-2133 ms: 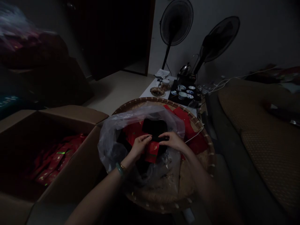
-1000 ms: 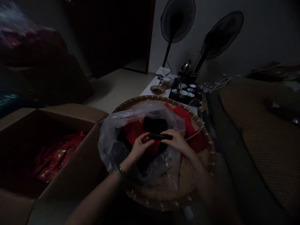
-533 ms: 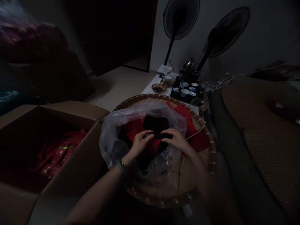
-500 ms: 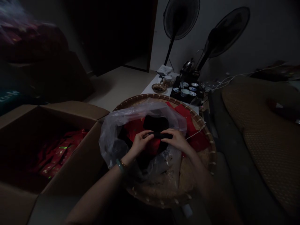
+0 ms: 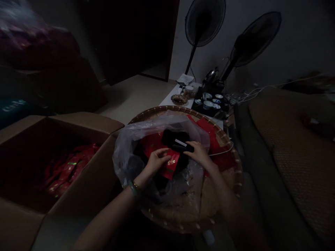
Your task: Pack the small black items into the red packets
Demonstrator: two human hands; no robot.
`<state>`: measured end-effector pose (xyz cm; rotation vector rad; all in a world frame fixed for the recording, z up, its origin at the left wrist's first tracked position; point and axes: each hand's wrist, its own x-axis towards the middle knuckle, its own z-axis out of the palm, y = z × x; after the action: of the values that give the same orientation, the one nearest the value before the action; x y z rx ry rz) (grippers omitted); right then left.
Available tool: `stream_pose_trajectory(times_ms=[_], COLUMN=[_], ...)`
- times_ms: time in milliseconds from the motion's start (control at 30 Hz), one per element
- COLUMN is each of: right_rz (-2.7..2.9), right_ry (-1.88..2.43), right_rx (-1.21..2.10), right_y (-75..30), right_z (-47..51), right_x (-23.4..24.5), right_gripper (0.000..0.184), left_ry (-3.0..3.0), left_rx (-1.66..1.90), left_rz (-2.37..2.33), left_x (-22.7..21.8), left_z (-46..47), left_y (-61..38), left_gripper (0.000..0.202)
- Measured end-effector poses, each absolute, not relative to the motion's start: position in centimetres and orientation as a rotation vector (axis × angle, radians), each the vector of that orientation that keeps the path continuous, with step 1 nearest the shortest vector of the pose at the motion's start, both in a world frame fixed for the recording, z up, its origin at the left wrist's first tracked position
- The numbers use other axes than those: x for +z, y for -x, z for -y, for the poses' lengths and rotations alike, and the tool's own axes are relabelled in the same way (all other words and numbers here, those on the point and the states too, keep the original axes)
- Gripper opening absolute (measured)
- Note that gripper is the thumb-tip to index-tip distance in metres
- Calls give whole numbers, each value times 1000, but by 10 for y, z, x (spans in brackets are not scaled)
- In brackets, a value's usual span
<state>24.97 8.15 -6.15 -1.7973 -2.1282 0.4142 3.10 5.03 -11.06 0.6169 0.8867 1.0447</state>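
My left hand (image 5: 156,161) is closed in a pinch at the upper left edge of a red packet (image 5: 169,168) with gold print. In my right hand (image 5: 198,153) is an oblong black object (image 5: 180,143) with a white strip along it; its kind is not clear in the dim light. Both hands are over an open clear plastic bag (image 5: 125,150), which holds dark contents and more red packets (image 5: 150,142). The bag lies on a round woven bamboo tray (image 5: 222,195). Red sheets or packets (image 5: 211,134) lie at the tray's right side.
An open cardboard box (image 5: 81,177) with many red packets (image 5: 69,169) stands at the left. A white cord (image 5: 222,152) crosses the tray's right edge. Beyond are a tea tray with cups (image 5: 208,104) and two standing fans (image 5: 205,22). A woven mat (image 5: 288,146) lies at right.
The black object has tilted and left my left fingers, staying in my right hand. My left hand has come slightly down, and more of the red packet's printed face shows.
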Motion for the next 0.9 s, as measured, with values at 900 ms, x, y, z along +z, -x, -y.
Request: stream_pose_trajectory(times_ms=[900], right_rz=[1474], right_ry=[1675], right_rx=[1127], right_y=[-175], right_z=[-8], right_x=[-73], right_gripper=[35], left_ry=[-637], left_rx=[1094], left_rz=[-912], left_x=[-110], left_z=[-4], left_y=[-24], left_gripper=[26])
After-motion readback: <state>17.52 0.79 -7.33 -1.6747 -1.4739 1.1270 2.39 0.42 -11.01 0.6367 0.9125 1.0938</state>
